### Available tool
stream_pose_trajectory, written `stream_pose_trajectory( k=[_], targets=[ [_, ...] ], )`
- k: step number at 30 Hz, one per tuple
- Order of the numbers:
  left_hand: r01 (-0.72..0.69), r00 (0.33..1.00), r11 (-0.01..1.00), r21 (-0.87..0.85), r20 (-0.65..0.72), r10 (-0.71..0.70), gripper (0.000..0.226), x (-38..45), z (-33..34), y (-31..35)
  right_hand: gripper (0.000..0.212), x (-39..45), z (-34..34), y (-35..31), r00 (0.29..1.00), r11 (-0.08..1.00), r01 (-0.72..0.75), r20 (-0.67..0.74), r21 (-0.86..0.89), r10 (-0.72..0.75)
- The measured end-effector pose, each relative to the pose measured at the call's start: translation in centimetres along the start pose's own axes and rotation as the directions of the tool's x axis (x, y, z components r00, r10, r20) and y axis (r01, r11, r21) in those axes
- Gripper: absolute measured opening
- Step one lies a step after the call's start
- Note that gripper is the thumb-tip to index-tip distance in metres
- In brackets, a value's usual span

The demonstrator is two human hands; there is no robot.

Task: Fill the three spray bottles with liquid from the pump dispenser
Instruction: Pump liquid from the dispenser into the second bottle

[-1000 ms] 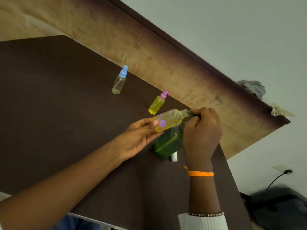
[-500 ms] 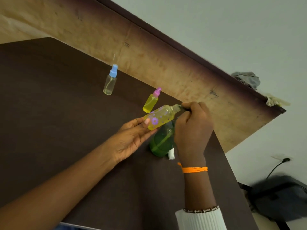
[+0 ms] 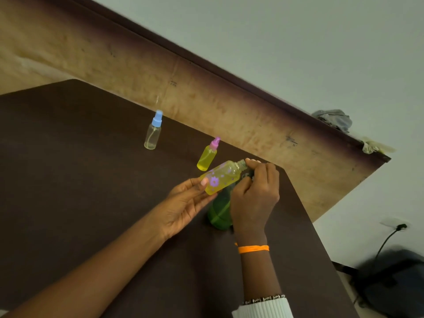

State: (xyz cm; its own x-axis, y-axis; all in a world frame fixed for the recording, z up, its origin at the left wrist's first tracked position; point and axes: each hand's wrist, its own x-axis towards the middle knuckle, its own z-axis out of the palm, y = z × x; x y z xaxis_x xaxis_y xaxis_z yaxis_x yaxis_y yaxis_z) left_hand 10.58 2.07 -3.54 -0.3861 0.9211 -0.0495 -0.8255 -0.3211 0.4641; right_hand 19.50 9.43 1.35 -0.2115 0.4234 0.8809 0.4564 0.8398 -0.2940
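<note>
My left hand [image 3: 183, 206] pinches the bottom end of a tilted, uncapped spray bottle [image 3: 221, 176] with purple flowers, nearly full of yellow liquid. Its open neck points at my right hand [image 3: 254, 193], which grips the head of the green pump dispenser [image 3: 219, 211] standing on the table beneath. A small pink-capped spray bottle [image 3: 207, 156] full of yellow liquid stands just behind. Farther left stands a blue-capped spray bottle [image 3: 153, 131], clear and nearly empty. The dispenser's nozzle is hidden by my right fingers.
The dark brown table [image 3: 80, 180] ends at a raised wooden back panel [image 3: 183, 88]. Its right edge drops off close to my right arm. A dark bag [image 3: 394, 278] and a plugged cable [image 3: 390, 237] lie on the floor to the right.
The hands and the flowered bottle keep the same hold at the dispenser. Only the view has shifted slightly; a white cap seen beside the dispenser earlier is now hidden behind my right wrist.
</note>
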Motion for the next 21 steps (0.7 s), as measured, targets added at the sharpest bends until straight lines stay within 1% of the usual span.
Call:
stream_pose_trajectory(
  k=[4, 6, 8, 11, 14, 17, 21],
  targets=[
    [-0.002, 1.0, 1.0, 0.025, 0.01, 0.002, 0.047, 0.3, 0.3, 0.5, 0.036, 0.6, -0.6, -0.1, 0.997, 0.997, 0.046, 0.071, -0.069, -0.041],
    [-0.001, 1.0, 0.999, 0.046, 0.012, 0.0, 0.057, 0.6, 0.4, 0.8, 0.032, 0.9, -1.2, -0.2, 0.995, 0.991, 0.067, 0.086, -0.114, -0.057],
    [0.014, 1.0, 0.998, 0.06, 0.015, -0.015, 0.063, 0.9, 0.5, 1.1, 0.031, 1.0, -1.5, -0.1, 0.995, 0.989, 0.052, 0.095, -0.14, -0.039],
    [0.036, 0.999, 0.995, 0.088, 0.026, -0.039, 0.068, 1.4, 0.3, 1.6, 0.03, 1.0, -1.5, 0.2, 0.997, 0.99, 0.034, 0.075, -0.135, -0.024],
    [0.03, 0.997, 0.993, 0.114, 0.063, -0.038, 0.096, 2.0, -0.2, 2.0, 0.029, 0.7, -0.9, 0.3, 0.997, 0.988, 0.073, 0.024, -0.137, -0.07],
    [0.015, 0.997, 0.988, 0.153, 0.075, -0.026, 0.103, 2.5, -1.1, 2.0, 0.029, 0.1, 0.3, 0.5, 0.991, 0.972, 0.122, -0.026, -0.199, -0.129],
    [0.016, 0.996, 0.988, 0.155, 0.083, -0.029, 0.115, 2.1, -1.2, 1.8, 0.023, 0.6, 0.3, 1.0, 0.989, 0.964, 0.14, -0.023, -0.224, -0.149]
  ],
)
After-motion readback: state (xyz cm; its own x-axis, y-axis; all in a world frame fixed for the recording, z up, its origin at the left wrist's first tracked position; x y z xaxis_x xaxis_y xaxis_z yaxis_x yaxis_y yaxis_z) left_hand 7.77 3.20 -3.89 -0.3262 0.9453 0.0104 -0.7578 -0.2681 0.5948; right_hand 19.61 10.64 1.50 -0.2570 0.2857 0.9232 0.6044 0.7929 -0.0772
